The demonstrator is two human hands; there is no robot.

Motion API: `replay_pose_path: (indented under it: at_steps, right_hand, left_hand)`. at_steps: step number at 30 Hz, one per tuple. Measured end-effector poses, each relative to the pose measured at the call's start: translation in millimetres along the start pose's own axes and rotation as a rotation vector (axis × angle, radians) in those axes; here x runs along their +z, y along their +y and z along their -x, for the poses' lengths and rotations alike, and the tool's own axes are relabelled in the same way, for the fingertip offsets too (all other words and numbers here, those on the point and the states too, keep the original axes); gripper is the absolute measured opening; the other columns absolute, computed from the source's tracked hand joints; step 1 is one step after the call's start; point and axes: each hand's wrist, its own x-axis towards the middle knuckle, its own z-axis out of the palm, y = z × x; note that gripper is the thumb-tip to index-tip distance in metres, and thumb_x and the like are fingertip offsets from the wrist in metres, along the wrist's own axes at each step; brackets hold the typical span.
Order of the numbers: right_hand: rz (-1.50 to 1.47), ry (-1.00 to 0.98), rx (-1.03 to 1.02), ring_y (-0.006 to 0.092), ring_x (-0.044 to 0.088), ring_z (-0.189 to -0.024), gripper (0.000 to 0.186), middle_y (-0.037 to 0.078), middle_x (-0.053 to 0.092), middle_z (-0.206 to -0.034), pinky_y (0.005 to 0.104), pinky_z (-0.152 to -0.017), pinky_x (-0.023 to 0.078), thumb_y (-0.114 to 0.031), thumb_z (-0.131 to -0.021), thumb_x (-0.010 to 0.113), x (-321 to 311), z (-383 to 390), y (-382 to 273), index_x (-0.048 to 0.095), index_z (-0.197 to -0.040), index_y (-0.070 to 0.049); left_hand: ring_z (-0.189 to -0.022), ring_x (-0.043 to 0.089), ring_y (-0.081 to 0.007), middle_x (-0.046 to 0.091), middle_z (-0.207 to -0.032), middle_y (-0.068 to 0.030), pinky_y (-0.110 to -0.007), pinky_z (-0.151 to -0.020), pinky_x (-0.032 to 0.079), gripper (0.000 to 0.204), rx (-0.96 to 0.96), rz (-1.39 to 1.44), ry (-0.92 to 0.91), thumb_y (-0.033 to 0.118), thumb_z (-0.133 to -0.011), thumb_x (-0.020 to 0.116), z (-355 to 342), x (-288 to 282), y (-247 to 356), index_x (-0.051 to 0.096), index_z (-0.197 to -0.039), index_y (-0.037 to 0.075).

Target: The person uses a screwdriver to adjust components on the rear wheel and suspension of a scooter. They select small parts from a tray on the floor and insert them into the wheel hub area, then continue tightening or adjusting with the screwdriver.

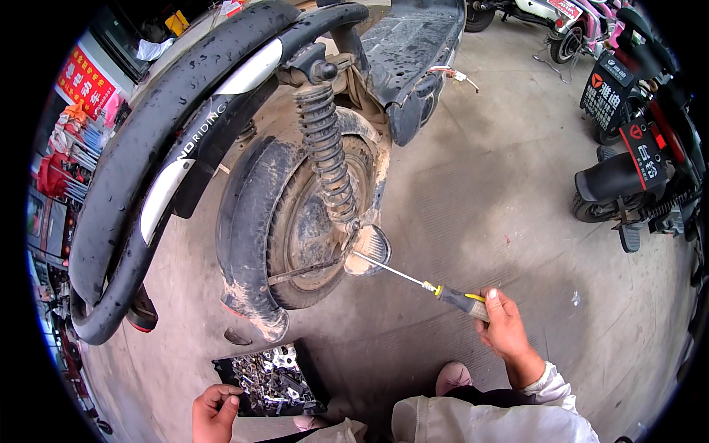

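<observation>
Screwdriver (442,292), right of the wheel (304,225), seems light, stiff; right hand (506,326) sensibly grasps its handle (458,298); left hand (215,415): cannot tell.

Red banner (85,83), pink scooter (597,31), black scooter (607,182) at right

The grey concrete floor (473,214) spreads around the mud-caked wheel (303,225). On the person's side of the wheel lie a black tray (314,376) holding metal parts (269,380) and a pinkish shoe (453,376); a dark two-wheeler (617,181) stands well right of the wheel.
</observation>
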Motion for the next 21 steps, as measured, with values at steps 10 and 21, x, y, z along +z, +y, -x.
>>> replay_pose_path:
  at_steps: [10,21]
  right_hand:
    - [0.372,0.094,-0.479,0.0103,0.051,-0.058,0.03,0.002,0.058,-0.069,0.0259,-0.054,0.044,-0.029,-0.102,0.057,-3.0,-1.9,19.6,0.057,-0.114,-0.001]
    - [0.492,0.07,-0.624,0.0112,0.06,-0.07,0.026,0.003,0.064,-0.085,0.028,-0.065,0.05,-0.018,-0.094,0.069,2.4,0.6,10.3,0.06,-0.109,0.001]
  left_hand:
    - [-0.056,0.038,-0.0023,0.048,-0.065,0.0067,-0.021,-0.052,0.03,0.011,0.011,-0.017,-0.003,0.009,-0.098,0.061,1.9,0.2,2.5,0.065,-0.103,0.001]
    - [-0.056,0.04,-0.0025,0.05,-0.065,0.0063,-0.021,-0.053,0.031,0.011,-0.004,-0.019,0.006,0.009,-0.098,0.061,2.2,-0.2,2.7,0.065,-0.103,0.0]
